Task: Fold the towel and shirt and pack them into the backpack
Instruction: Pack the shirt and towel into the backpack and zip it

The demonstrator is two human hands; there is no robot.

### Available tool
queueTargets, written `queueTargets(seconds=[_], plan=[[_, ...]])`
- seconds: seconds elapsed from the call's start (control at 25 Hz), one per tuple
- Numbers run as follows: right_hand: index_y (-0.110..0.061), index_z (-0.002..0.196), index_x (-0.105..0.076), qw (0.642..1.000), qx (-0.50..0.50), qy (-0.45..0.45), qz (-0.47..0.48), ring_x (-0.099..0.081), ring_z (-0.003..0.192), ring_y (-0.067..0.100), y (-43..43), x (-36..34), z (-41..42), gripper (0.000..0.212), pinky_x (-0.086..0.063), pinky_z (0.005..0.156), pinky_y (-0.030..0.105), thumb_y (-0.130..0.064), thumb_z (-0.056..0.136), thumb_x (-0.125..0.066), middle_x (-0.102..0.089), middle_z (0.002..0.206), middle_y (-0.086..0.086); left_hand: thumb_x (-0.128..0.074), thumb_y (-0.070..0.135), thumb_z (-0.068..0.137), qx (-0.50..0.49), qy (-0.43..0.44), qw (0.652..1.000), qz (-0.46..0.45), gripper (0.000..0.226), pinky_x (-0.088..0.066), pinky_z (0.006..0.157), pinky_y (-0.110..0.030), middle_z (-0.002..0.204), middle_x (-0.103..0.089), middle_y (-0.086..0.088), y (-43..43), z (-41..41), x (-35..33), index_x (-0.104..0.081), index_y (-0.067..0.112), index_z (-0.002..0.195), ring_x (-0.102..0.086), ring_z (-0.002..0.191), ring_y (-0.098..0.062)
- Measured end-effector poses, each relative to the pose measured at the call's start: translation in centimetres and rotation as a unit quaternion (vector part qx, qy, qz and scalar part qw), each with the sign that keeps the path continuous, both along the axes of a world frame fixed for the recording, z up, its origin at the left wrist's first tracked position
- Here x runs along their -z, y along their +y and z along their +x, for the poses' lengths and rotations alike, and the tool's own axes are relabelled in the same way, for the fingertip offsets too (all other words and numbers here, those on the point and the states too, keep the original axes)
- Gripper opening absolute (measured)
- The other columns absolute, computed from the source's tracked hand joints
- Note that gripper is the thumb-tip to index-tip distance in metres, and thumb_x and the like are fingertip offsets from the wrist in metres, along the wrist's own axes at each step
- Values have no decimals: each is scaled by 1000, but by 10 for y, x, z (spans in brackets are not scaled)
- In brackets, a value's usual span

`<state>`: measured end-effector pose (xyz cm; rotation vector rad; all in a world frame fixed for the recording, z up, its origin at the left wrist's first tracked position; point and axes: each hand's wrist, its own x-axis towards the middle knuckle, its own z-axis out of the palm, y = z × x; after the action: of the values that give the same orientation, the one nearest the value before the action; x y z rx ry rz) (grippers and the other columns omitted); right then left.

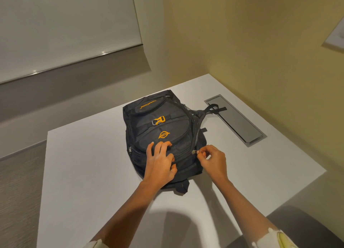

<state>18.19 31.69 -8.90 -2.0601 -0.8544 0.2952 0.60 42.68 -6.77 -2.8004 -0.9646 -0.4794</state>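
From my station I see the black fabric backpack with orange logos [163, 121] lying flat on the white table [83, 164]. The left hand [161, 161] grips its near end, fingers curled into the cloth. The right hand [212, 161] pinches the small metal zipper pull [195, 151]. The towel and shirt are out of sight — probably inside. I'd hold the fabric taut and draw the pull along the teeth — steadily, no jerking.

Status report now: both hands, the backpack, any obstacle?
Left hand holds backpack down. Right hand pinches zipper pull. Towel, shirt not in view. Zipper path unobstructed.
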Motion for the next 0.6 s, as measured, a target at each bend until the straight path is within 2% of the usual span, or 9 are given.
queueTargets(seconds=[0.16,0.4,0.6], plan=[[-19,81,-69,1000,-24,6,16,-60,69,12,1,0,0,5,-56,64,34,-23,83,-71,-65,76,-5,-74,52,68,23,15,1000,-3,31,-27,109,-55,133,-54,-2,-7,26,-9,-73,25,81,-45,125,-25],[-18,81,-69,999,-34,-19,29,-58,69,11,-4,5,2,6,-54,62,32,-22,84,-71,-64,77,-6,-80,42,63,33,22,999,4,21,-25,107,-52,127,-56,0,-11,63,-14,-73,22,67,-40,122,-22],[-14,79,-69,995,1,-71,76,-56,71,14,0,2,11,5,-52,59,33,-15,83,-72,-63,74,-4,-77,39,64,35,5,999,20,18,-24,109,-53,125,-55,1,-8,59,-22,-73,22,65,-41,121,-23]])
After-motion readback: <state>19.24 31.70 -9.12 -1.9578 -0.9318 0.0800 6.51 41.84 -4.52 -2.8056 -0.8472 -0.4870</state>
